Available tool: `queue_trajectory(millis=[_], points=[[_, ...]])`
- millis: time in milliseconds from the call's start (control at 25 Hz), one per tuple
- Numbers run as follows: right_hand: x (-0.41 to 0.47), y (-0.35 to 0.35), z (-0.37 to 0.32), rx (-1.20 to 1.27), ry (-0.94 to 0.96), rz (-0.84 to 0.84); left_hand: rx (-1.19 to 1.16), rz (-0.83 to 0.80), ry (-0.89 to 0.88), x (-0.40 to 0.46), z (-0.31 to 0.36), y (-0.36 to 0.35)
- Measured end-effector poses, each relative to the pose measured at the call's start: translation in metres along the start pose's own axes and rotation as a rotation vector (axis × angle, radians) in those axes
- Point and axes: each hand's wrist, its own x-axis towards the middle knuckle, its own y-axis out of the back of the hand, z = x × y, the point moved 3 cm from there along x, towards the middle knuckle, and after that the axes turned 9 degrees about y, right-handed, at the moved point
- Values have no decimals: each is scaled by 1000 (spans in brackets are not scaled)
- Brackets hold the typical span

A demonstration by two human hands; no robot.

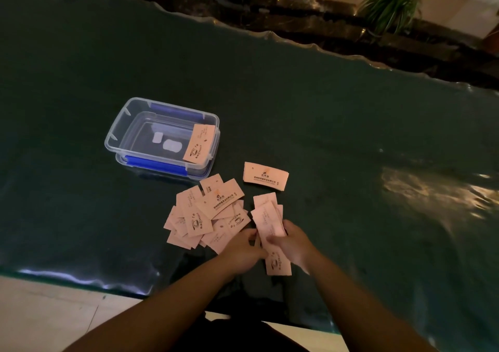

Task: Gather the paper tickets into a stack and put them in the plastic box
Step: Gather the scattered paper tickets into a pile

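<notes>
A loose pile of pale orange paper tickets point(205, 216) lies on the dark green table. My right hand point(290, 239) grips a fanned bunch of tickets point(267, 218) just right of the pile. My left hand point(243, 247) pinches the same bunch from the left, its fingers touching the pile's near edge. A small squared stack of tickets point(266, 176) lies apart, farther back. The clear plastic box point(118, 133) with blue clips stands open at the back left, and one ticket point(199, 142) leans against its right inner wall.
The table point(351, 135) has a wavy glossy far edge and a near edge just in front of my arms. Potted plants point(391, 3) stand behind the table. Pale floor point(54, 311) shows at the lower left.
</notes>
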Motion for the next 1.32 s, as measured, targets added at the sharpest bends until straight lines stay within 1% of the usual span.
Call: queue_trajectory(millis=[80,120,240,320,400,440,520,600,760,880,960,1040,1080,1120,1200,1320], points=[[-6,0,4,40,-21,-4,113,60,-34,3,-1,10],[-8,-1,6,59,-29,-9,194,127,-62,5,1,18],[-11,-3,5,87,-52,-15,394,406,-142,9,11,54],[-11,-5,2,90,-56,-17,584,583,-186,12,19,80],[-10,-6,-4,92,-56,-5,823,706,-170,18,23,101],[-9,-6,-8,92,-51,1,912,733,-125,20,23,110],[-6,-5,-18,80,-26,3,1018,718,-38,27,23,122],[0,-5,-30,48,0,-11,1060,681,-30,32,22,128],[18,-7,-59,10,56,-26,1101,635,-112,36,25,133],[33,-13,-80,29,90,-46,1093,619,-224,34,27,133],[42,-22,-93,27,88,-45,1002,683,-280,34,26,135],[50,-30,-104,3,69,-42,865,818,-255,33,22,139],[54,-35,-108,-4,51,-47,834,865,-217,33,18,140],[56,-40,-111,-8,28,-50,855,879,-177,33,15,139],[59,-49,-114,-29,-29,-40,981,837,-124,34,9,133],[59,-59,-113,-65,-85,5,1114,731,-152,36,10,120]])
